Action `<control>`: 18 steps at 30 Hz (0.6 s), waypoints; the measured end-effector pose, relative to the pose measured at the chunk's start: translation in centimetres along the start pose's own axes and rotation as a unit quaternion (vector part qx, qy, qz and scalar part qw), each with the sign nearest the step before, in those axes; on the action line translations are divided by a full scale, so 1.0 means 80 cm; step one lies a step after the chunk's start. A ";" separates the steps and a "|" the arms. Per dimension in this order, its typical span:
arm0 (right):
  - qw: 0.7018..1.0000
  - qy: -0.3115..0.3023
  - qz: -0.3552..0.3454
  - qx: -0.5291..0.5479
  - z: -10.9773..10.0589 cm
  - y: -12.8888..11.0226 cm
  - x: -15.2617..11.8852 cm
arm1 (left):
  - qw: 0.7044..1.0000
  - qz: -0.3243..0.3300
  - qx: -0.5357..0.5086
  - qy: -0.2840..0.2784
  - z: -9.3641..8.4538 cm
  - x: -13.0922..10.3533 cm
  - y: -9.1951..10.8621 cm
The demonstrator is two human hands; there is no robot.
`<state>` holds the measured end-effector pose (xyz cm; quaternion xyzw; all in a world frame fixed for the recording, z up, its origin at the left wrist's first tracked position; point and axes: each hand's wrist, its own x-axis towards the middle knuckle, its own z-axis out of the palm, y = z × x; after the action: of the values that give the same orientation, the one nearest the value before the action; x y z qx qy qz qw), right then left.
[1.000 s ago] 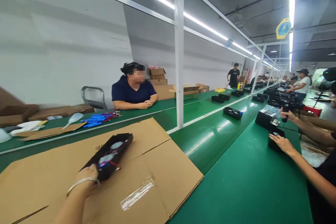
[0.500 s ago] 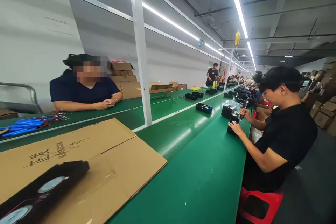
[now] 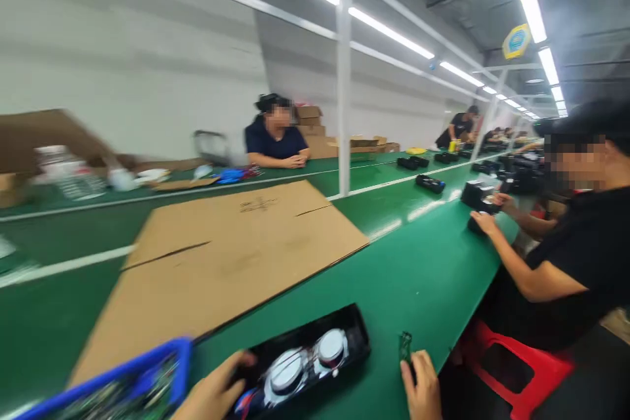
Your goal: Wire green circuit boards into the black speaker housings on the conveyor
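Observation:
A black speaker housing (image 3: 361,335) with two round silver-white drivers and thin wires lies tilted at the bottom centre. My left hand (image 3: 216,390) grips its left end, thumb and fingers closed round the edge. To the right, over the green table, my right hand (image 3: 422,384) pinches a small green circuit board (image 3: 405,345) between thumb and fingers. Some red and blue wiring shows in the housing beside my left hand.
A blue tray (image 3: 183,367) of circuit boards stands at the lower left. Flattened cardboard (image 3: 236,256) covers the table behind. A co-worker (image 3: 590,230) sits at right on a red stool (image 3: 526,367); another person (image 3: 275,134) sits opposite. A white post (image 3: 344,79) rises mid-table.
The view has swung left and down. Both my hands and the blue tray have come into view. The speaker housing now appears at bottom centre, held, instead of at the lower left.

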<state>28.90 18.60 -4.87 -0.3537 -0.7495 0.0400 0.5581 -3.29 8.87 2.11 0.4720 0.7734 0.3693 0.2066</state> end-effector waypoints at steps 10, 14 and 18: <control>0.978 -0.179 -0.007 0.111 0.035 -0.082 -0.016 | 0.948 -0.077 -0.261 0.167 -0.021 -0.135 0.027; 0.875 -0.312 -0.211 0.304 0.066 -0.186 -0.004 | 0.868 -0.102 -0.478 0.085 0.014 -0.200 0.043; 0.804 -0.393 -0.263 0.360 0.088 -0.230 0.005 | 0.752 -0.160 -0.606 0.202 0.041 -0.213 0.032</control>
<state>13.82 7.44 1.20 0.1291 -0.9006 0.2947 0.2923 8.36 -4.21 1.48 0.0315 0.4755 0.8088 0.3445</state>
